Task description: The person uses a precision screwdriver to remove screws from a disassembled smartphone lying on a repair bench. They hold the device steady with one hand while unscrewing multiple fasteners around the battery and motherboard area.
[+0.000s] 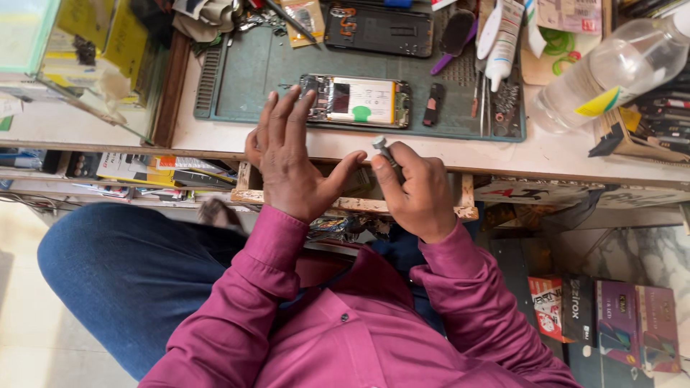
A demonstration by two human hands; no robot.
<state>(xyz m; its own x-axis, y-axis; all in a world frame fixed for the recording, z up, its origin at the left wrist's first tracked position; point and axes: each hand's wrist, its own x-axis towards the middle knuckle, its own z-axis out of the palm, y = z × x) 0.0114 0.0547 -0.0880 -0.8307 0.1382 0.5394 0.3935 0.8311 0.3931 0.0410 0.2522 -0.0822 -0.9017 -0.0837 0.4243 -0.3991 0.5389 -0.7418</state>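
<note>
Right hand pinching small grey screwdriver, left hand fingers spread, empty, opened phone on green mat, counter

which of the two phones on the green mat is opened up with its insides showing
The opened phone, nearer the left hand: battery and board exposed. The dark phone farther back shows only its dark surface.

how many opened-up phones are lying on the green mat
2. One opened phone with a white battery lies mid-mat, just beyond the left hand. A dark phone back shell lies at the far edge of the green work mat. Clutter may hide others.
</note>
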